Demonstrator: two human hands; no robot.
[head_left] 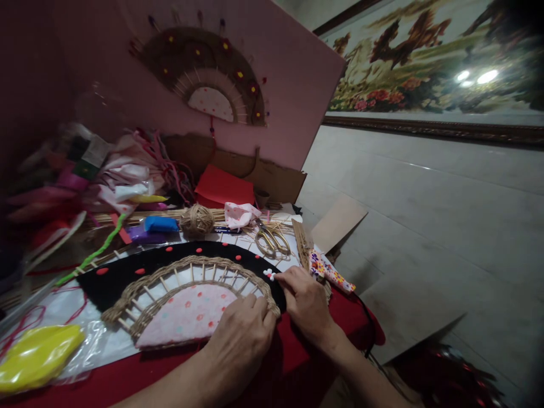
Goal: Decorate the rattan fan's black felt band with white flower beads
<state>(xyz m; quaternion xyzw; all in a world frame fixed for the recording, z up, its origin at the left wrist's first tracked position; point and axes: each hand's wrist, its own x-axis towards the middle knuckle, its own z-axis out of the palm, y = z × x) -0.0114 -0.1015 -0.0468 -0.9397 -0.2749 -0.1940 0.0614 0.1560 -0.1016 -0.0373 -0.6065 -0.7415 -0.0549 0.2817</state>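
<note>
A handmade fan [187,262] lies on the table, with a black band, braided twine rows, thin sticks and a pale spotted cloth centre. Red dots sit along the black band, and near its right end is a small white clay flower [269,274]. The fingertips of my right hand [308,306] pinch at the right edge of this flower. My left hand [249,328] rests over the right part of the cloth centre, its fingers curled together by the twine edge. What lies under those fingers, if anything, is hidden.
Behind the fan are gold-handled scissors [272,241], a twine ball [198,219], a blue clay pack [160,224] and red paper [223,187]. Yellow clay in a bag [40,354] lies front left. A finished fan [204,73] hangs on a pink board [289,85].
</note>
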